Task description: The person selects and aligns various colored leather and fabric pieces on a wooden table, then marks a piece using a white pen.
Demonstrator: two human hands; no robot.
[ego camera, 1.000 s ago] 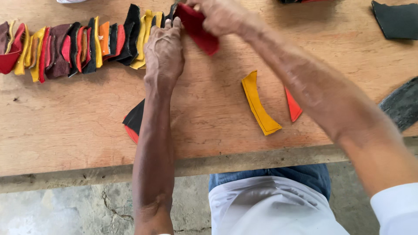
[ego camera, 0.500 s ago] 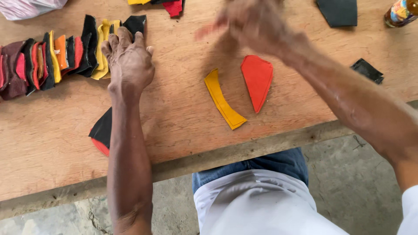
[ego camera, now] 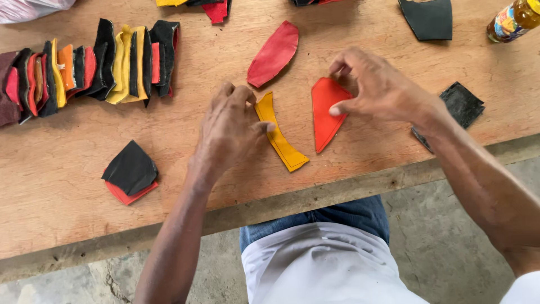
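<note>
- Fingers of the right hand (ego camera: pixel 382 90) rest on the upper right edge of the orange wedge (ego camera: pixel 327 112); thumb tip presses its right side, the other fingers curl narrow over its top corner. The hand touches the piece rather than lifting it, which lies flat on the wooden table (ego camera: pixel 67 225).
- Wedge lies just left of the right hand, its long axis running near to far, broad end away from the person and sharp tip pointing toward the table's near edge.
- Left hand (ego camera: pixel 230 126) sits just left of the wedge, fingers loosely bent and close together, their tips laid on the upper half of the yellow strip (ego camera: pixel 279 132).
- Strip lies between the left hand and the wedge, apart from the wedge; its long axis slants from far-left to near-right, with a slight curve.
- Right hand is nearer the wedge; left hand is nearer the strip.
- Red oval piece (ego camera: pixel 274 53) lies beyond the wedge to its left, untouched.
- Black square piece (ego camera: pixel 130 167) on a red one lies well left of the wedge.
</note>
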